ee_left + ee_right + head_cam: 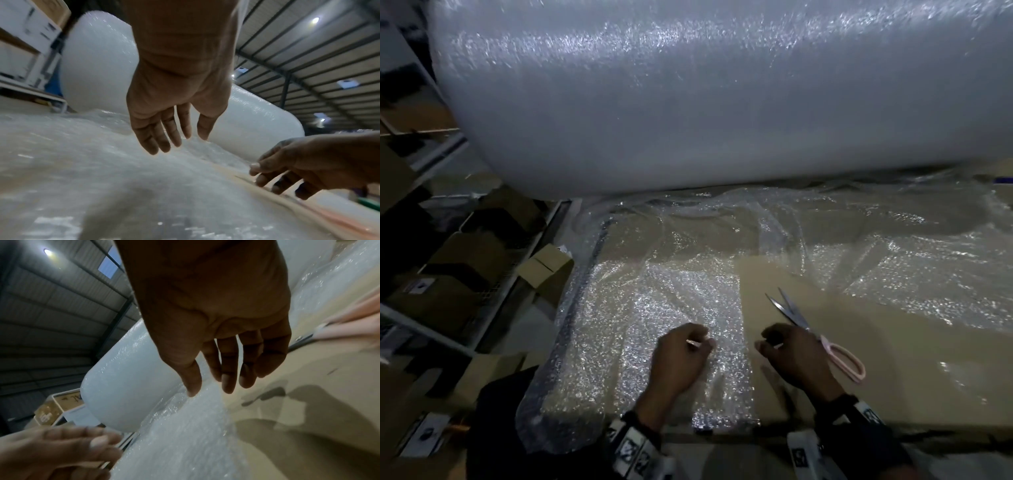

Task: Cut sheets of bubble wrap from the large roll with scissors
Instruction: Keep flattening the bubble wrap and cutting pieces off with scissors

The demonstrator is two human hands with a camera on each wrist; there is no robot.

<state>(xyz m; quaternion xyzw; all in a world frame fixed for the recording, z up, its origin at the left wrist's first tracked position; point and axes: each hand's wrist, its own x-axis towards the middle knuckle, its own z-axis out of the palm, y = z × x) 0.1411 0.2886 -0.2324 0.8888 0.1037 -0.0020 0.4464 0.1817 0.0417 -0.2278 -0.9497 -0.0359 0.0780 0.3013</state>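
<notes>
The large white bubble wrap roll (688, 96) lies across the far side of the tan table (859, 370). A cut sheet of bubble wrap (647, 308) lies flat on the table's left part. My left hand (700, 341) hovers over the sheet's right edge with relaxed fingers (164, 139), holding nothing. My right hand (767, 342) hangs over bare table just right of the sheet, fingers (228, 382) loose and empty. Pink-handled scissors (825, 337) lie on the table beside the right hand, blades parted. Their pink handle (349, 324) shows blurred in the right wrist view.
More loose bubble wrap (893, 253) spreads from the roll over the table's right side. Metal shelves with cardboard boxes (448, 260) stand to the left, below table level. The table's front edge (722, 433) runs just ahead of my wrists.
</notes>
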